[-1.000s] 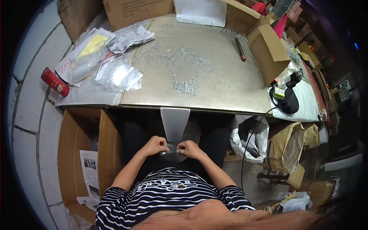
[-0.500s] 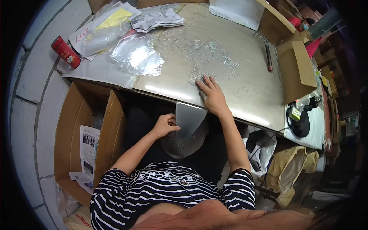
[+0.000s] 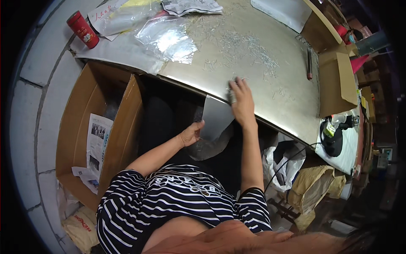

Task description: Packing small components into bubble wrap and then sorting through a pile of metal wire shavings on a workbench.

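My left hand (image 3: 192, 133) is closed at the left edge of a grey, translucent plastic sheet (image 3: 216, 116), thumb uppermost. The sheet's upper end meets the table's front edge, and its lower part hangs over a clear, rounded plastic bag or bowl (image 3: 207, 149) on my lap. My right hand (image 3: 244, 103) rests at that table edge, just right of the sheet, fingers stretched forward and slightly blurred. Whatever lies under its palm is hidden. Beyond the fingertips, many small, thin metal pins (image 3: 253, 51) are scattered over the metal tabletop (image 3: 292, 101).
A cardboard box (image 3: 116, 139) with newspaper stands left of my legs. Clear plastic bags (image 3: 173, 42), newspapers (image 3: 190, 6) and a red canister (image 3: 83, 29) occupy the table's left. A dark rod (image 3: 309, 63) and open carton (image 3: 338, 84) are at right.
My right hand has drawn back over the tabletop to the front edge beside the sheet. My left hand stays at the sheet's side. The whole view has shifted.
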A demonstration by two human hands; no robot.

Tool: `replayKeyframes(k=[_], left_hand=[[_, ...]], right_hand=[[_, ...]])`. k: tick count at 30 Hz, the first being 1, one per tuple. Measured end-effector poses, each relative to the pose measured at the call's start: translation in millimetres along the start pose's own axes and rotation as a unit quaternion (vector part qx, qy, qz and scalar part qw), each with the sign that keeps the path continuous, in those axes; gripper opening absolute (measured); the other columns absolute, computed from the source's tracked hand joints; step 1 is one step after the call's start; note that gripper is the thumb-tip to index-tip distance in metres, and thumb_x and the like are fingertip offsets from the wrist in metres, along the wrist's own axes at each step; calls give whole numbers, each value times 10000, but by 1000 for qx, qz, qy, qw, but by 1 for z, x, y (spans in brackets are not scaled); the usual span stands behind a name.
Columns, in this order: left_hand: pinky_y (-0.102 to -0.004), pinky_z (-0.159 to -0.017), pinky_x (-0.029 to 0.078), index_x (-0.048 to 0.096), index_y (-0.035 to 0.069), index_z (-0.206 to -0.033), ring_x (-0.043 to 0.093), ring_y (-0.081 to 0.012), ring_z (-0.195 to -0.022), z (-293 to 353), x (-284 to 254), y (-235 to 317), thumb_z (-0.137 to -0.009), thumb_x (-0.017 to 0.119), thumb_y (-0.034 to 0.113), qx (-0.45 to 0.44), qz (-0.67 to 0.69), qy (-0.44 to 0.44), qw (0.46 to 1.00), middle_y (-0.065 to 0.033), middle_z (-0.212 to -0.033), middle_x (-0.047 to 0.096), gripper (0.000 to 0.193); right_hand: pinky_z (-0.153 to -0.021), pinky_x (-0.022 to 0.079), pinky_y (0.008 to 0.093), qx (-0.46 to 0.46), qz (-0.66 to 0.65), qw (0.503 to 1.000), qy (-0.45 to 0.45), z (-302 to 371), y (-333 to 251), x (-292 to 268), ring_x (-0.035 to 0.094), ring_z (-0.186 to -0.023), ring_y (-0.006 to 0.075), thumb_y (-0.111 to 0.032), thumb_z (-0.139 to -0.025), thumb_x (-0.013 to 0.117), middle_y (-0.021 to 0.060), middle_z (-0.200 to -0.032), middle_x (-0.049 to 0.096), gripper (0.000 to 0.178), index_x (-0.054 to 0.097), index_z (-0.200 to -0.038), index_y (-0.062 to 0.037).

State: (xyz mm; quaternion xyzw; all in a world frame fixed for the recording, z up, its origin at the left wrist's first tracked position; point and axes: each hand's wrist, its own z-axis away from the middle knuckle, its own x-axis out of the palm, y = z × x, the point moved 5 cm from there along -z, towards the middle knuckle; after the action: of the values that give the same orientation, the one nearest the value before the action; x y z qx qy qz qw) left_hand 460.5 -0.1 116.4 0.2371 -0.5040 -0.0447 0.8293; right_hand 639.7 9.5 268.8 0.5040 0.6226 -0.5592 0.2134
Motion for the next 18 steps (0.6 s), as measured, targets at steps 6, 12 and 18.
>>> replayKeyframes(k=[6,12,18], left_hand=[[-310,-775,535,649,-86,-970,674,-222,-778,0,-82,0,-881,276,734,-128,-30,-53,990,-154,-891,692,906],[-339,-909,499,568,-59,-1157,646,-229,-957,-2,-37,-31,-887,493,594,-126,56,-159,978,-149,-1071,654,711],[-325,-847,544,521,-5,-1247,642,-187,-984,15,-14,-19,-766,734,83,-52,-206,-107,971,-106,-1127,638,533]], right_hand=[[-1015,397,320,31,-167,985,40,51,-35,-39,522,-1225,272,42,-880,526,158,-1287,568,299,609,-1164,-1],[-904,457,297,84,-215,971,58,105,-27,-36,632,-1008,235,62,-843,563,129,-1067,663,236,630,-1064,10],[-858,479,300,103,-240,965,25,126,-33,-16,640,-963,235,84,-831,554,130,-1030,659,281,621,-1092,3]])
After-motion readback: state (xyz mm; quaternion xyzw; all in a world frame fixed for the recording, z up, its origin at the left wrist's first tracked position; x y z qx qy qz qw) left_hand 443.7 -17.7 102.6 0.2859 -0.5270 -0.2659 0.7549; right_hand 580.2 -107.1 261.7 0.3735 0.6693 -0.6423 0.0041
